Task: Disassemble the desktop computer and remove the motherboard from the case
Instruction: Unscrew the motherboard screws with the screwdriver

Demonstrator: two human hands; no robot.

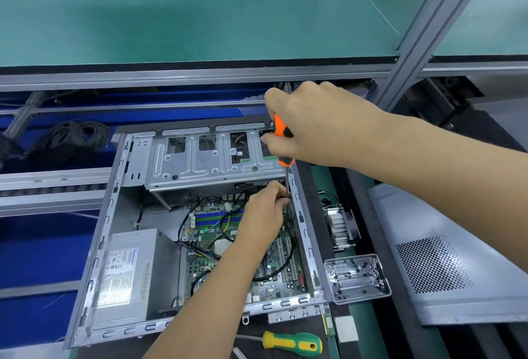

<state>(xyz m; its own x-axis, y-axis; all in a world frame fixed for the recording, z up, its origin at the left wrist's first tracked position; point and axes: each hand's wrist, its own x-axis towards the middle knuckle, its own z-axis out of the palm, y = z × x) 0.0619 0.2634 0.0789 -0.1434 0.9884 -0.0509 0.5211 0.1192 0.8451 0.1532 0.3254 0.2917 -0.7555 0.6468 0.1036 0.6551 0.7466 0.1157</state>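
While the case (200, 215) lies open at centre, motherboard (274, 270) seated inside toward 5 o'clock | right hand (317, 124) at 1 o'clock clenched round orange screwdriver (281, 141), shaft pointing down | left hand (264, 215) pinches the shaft by the case's right wall | green screwdriver (291, 343) loose at 6 o'clock | screw tray (357, 277) at 4 o'clock

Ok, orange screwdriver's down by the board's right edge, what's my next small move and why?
Probably turn the orange-handled screwdriver: your right hand grips its handle, left hand steadies its shaft near the green motherboard, which sits in the grey metal case.
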